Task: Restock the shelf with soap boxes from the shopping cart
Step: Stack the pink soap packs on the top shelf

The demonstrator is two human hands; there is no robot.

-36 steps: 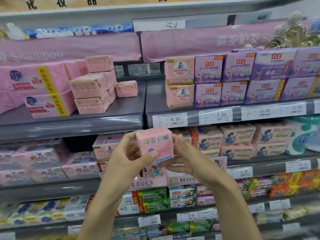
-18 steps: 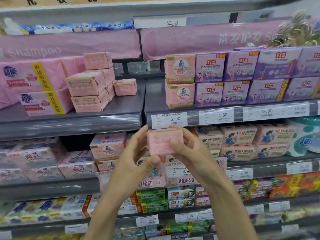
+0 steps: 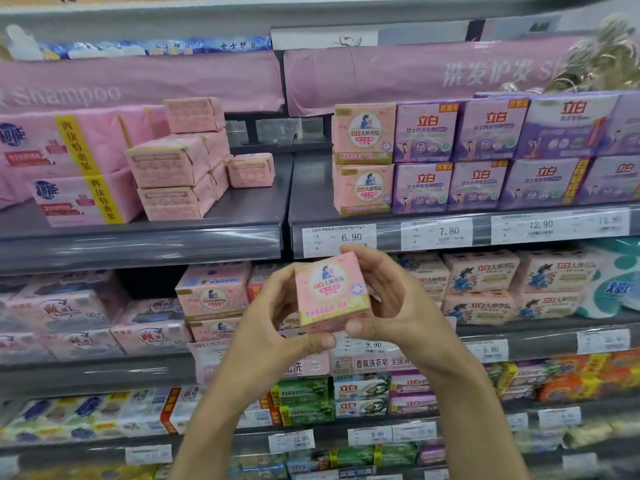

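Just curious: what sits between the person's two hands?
A pink soap box, held by the left hand and the right hand, as the head view shows.

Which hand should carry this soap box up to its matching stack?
Probably the right hand: it grips the soap box and sits almost straight below the matching stack. The left hand, also gripping, is further aside.
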